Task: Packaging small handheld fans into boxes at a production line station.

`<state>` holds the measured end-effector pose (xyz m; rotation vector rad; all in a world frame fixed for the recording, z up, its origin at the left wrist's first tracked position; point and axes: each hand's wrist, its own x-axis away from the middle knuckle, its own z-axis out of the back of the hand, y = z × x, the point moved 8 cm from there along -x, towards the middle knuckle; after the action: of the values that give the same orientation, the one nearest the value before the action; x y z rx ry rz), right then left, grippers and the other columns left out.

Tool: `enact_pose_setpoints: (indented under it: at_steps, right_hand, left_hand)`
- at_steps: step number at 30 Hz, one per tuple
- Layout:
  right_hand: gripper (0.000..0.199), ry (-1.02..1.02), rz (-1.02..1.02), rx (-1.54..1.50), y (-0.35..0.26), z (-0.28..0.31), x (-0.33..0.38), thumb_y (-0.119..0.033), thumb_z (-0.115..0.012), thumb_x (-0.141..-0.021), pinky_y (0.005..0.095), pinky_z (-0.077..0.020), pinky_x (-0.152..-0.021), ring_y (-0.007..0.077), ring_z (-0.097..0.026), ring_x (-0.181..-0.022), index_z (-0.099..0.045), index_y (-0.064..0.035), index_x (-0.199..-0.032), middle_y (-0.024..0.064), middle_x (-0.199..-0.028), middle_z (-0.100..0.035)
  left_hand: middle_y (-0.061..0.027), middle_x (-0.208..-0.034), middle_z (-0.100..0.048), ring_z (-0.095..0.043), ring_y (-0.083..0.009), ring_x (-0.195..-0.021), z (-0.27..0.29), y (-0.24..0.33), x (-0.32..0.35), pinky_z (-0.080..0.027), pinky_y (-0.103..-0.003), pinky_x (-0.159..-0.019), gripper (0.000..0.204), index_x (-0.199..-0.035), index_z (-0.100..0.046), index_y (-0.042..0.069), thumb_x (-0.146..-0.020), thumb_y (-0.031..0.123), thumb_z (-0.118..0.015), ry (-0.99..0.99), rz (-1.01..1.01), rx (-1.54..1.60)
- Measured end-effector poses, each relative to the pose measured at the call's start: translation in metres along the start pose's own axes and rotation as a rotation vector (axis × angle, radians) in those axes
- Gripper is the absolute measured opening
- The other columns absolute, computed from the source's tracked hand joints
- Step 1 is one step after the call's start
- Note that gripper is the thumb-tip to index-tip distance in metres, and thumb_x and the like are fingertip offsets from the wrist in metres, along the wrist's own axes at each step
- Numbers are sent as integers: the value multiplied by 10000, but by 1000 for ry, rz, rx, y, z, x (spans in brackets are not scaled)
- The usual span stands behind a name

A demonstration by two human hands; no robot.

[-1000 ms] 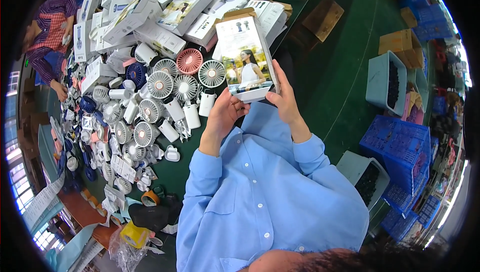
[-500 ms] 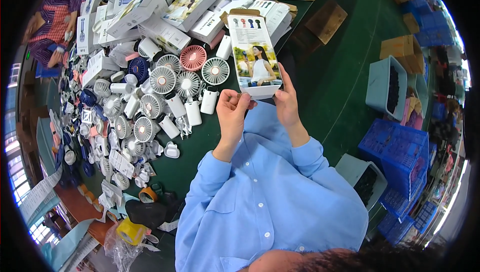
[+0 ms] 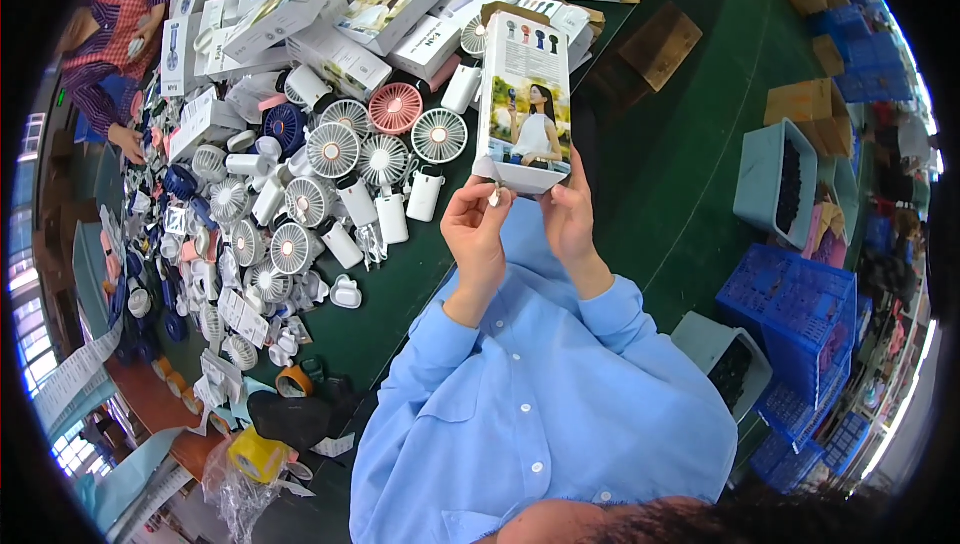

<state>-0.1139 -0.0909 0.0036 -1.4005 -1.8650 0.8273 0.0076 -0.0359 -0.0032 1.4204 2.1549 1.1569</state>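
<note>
In front of my chest I hold up a printed fan box [image 3: 527,104], a tall white carton with a photo on its front and a brown flap raised at its far end. My right hand [image 3: 570,212] grips the box by its near right corner, thumb on the near end. My left hand [image 3: 478,224] is pinched closed at the near left corner, around a small pale, shiny piece [image 3: 495,197] too small to make out. On the table to the left lie several handheld fans, among them a pink fan [image 3: 395,108] and a white fan [image 3: 439,135].
More fan boxes [image 3: 395,6] are heaped at the back. Tape rolls [image 3: 295,382] and a black pouch [image 3: 290,422] lie at the near left. Another person [image 3: 120,34] handles items at the far left. Blue crates [image 3: 790,294] and grey-blue bins [image 3: 765,179] stand at the right.
The box has shifted slightly right and turned a little. My left fingers have moved onto its near left corner, where a small shiny piece now shows. The other person's hand has reached toward the pile.
</note>
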Motion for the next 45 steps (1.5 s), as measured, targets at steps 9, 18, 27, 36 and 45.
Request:
enact_pose_setpoints:
  at_steps: [9,18,27,36,45]
  right_hand:
    - [719,-117,-127,-264,5,-16,7,-212,-437,-735,422,-439,-910,298,-525,-1117,-238,-19,-1399,166,-1292,-473]
    - [638,-177,-370,-290,3,-24,15,-207,-395,-772,436,-449,-903,323,-553,-1072,-280,-59,-1382,167,-1273,-492]
    - [677,-189,-332,-175,-10,-31,17,-189,-389,-801,450,-432,-940,299,-525,-1120,-175,-68,-1431,161,-1328,-439]
    - [806,-225,-229,-106,-4,-50,27,-119,-435,-761,378,-421,-964,239,-485,-1175,-44,-63,-1463,145,-1367,-380]
    - [893,-97,-54,18,-5,-45,29,-60,-463,-683,280,-389,-945,197,-436,-1149,-33,-72,-1465,140,-1336,-366]
  left_hand:
    - [-83,-900,-588,-595,-133,-654,4,31,5,-499,-245,-604,134,-1042,-532,5,-914,43,-534,53,-340,-276]
    - [-94,-810,-555,-507,-139,-671,-10,70,4,-419,-267,-578,160,-1008,-511,11,-855,-1,-555,-120,-753,-873]
    - [-108,-788,-558,-515,-239,-670,-36,80,15,-427,-320,-592,202,-889,-610,15,-699,-49,-629,-326,-990,-1143]
    - [-196,-1088,-450,-487,-278,-900,-26,67,19,-427,-351,-725,316,-1080,-599,-28,-768,-1,-562,-32,-735,-1256]
    - [-226,-1110,-440,-397,-313,-1016,-22,64,16,-378,-375,-802,411,-1178,-530,-53,-781,54,-532,-39,-649,-1306]
